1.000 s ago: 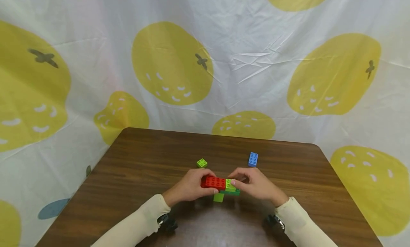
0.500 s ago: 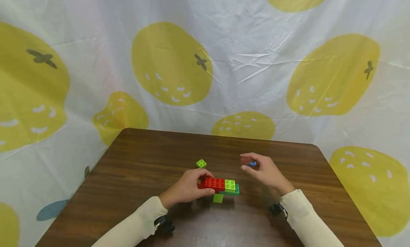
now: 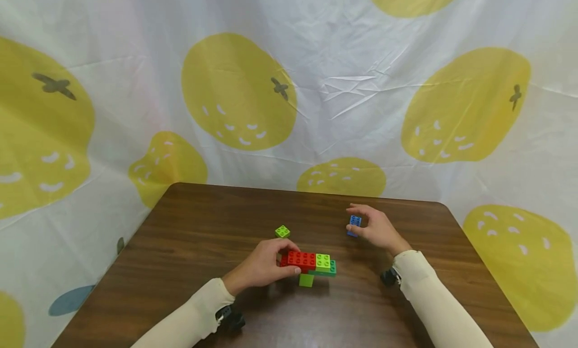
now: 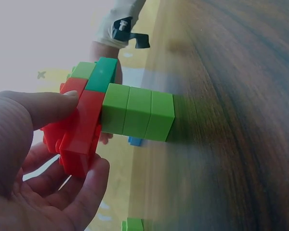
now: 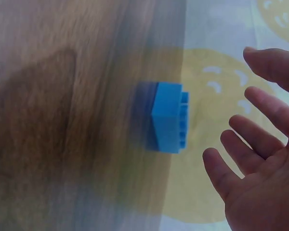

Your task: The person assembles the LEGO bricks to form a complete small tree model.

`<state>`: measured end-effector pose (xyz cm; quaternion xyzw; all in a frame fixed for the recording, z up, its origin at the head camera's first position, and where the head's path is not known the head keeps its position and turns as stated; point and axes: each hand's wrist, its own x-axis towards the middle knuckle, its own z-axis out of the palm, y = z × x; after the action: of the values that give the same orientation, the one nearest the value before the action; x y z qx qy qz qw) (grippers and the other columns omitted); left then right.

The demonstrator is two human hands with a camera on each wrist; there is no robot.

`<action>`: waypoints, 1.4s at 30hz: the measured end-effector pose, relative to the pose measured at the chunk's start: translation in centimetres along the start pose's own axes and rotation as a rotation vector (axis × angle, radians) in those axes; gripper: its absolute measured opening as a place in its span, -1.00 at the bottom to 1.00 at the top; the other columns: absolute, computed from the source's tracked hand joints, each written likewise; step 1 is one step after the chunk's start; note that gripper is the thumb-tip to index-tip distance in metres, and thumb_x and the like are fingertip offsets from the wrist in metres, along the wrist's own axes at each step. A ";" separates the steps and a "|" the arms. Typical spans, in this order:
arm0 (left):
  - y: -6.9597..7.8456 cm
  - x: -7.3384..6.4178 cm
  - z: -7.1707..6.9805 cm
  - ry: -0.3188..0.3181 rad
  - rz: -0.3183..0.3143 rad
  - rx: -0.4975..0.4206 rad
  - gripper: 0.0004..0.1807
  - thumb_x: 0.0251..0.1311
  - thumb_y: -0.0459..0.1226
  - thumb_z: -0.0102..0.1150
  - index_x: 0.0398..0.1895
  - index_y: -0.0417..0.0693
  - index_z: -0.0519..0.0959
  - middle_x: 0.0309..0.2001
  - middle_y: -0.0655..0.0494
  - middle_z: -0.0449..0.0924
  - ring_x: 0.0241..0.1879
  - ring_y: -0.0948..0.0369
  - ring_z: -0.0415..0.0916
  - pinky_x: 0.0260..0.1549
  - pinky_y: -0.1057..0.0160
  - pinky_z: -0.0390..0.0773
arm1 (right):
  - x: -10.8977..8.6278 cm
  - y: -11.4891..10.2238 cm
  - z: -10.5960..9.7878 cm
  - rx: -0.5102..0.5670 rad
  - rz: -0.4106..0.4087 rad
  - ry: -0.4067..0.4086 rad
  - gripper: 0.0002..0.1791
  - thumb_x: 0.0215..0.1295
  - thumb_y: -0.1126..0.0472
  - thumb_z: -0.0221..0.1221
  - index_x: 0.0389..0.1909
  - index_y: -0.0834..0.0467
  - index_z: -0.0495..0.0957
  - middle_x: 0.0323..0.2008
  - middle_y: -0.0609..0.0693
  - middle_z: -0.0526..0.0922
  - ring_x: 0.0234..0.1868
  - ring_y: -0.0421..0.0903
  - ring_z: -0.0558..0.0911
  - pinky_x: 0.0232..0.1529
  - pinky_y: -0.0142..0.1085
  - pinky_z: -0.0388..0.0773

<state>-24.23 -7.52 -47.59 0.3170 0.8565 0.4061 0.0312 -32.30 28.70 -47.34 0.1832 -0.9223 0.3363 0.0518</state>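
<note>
- Backdrop cloth (image 3: 311, 125), white with large yellow fruit prints; hangs beyond both hands.
- Table (image 3: 212, 217), dark wood grain; runs beneath both hands and out past them.
- Cream sleeves, left (image 3: 182, 318) and right (image 3: 440, 300); each ends at the wrist behind its hand.
- Left hand (image 3: 264, 263): grasping the brick assembly by its red end; thumb on the near red face, fingers round the far side.
- Right hand (image 3: 379, 230): released, holding nothing; farther forward than the left, fingers spread and apart from the blue brick.
- Brick assembly (image 3: 303, 259): in the left hand, extending from it toward the right-hand side; red bricks at the gripped end, lime brick (image 3: 323, 260) on top beyond them, teal brick (image 3: 332, 269) under the lime one; stack of three green bricks (image 4: 137, 111) hangs off the underside; can't tell if its foot touches the table.
- Wrist cameras (image 3: 236, 320), dark; one on each wrist, just behind the hand.
- Blue brick (image 3: 354, 220): on the table, studs up; just beside the right hand's thumb and fingers.
- Loose lime brick (image 3: 282, 231): on the table, just beyond the left hand's fingers, studs up.
</note>
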 end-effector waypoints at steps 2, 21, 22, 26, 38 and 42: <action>0.0 0.0 0.0 -0.001 -0.002 0.001 -0.61 0.22 -0.07 0.54 0.07 0.10 0.66 -0.09 0.24 0.71 -0.18 0.32 0.56 -0.21 0.34 0.63 | 0.4 0.4 0.0 -0.010 0.008 -0.023 -0.38 0.36 0.14 0.43 0.39 0.21 0.54 0.54 0.24 0.39 0.51 0.33 0.40 0.38 0.32 0.40; 0.0 0.0 -0.1 0.001 0.019 -0.002 -0.62 0.22 -0.10 0.54 0.05 0.07 0.67 -0.11 0.20 0.71 -0.23 0.32 0.54 -0.27 0.36 0.58 | 1.5 2.3 0.6 -0.123 0.059 -0.254 -0.19 0.28 0.12 0.45 0.53 0.19 0.40 0.60 0.41 0.18 0.56 0.50 0.21 0.45 0.36 0.27; 0.0 0.0 -0.1 0.000 0.015 -0.003 -0.62 0.22 -0.10 0.54 0.05 0.07 0.67 -0.11 0.21 0.71 -0.23 0.32 0.54 -0.27 0.36 0.59 | 1.5 2.3 0.7 -0.131 0.054 -0.257 -0.20 0.27 0.13 0.45 0.51 0.20 0.42 0.58 0.43 0.20 0.54 0.52 0.22 0.44 0.37 0.28; 0.0 0.0 -0.1 -0.008 0.001 -0.004 -0.61 0.22 -0.10 0.54 0.06 0.07 0.66 -0.10 0.20 0.71 -0.22 0.32 0.54 -0.26 0.36 0.59 | 1.3 2.2 0.7 -0.156 0.054 -0.242 -0.28 0.28 0.17 0.45 0.45 0.19 0.49 0.46 0.40 0.41 0.46 0.50 0.35 0.38 0.35 0.36; -0.2 0.0 0.0 -0.011 0.003 -0.010 -0.63 0.24 -0.07 0.53 0.05 0.10 0.67 -0.13 0.25 0.70 -0.25 0.33 0.54 -0.31 0.37 0.59 | 1.2 2.7 0.7 -0.162 0.043 -0.178 -0.58 0.36 0.19 0.38 0.21 0.17 0.69 0.13 0.19 0.73 0.21 0.22 0.64 0.27 0.22 0.51; -0.1 0.0 -0.1 -0.011 0.001 -0.003 -0.63 0.24 -0.08 0.53 0.05 0.10 0.67 -0.12 0.25 0.70 -0.24 0.33 0.54 -0.29 0.37 0.59 | 1.1 2.4 0.6 -0.143 0.036 -0.168 -0.61 0.38 0.15 0.38 0.18 0.16 0.70 0.05 0.11 0.76 0.06 0.07 0.66 0.15 0.10 0.58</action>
<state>-24.35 -7.61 -47.55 0.3198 0.8554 0.4058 0.0363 -34.20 29.64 -48.97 0.1898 -0.9483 0.2538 -0.0188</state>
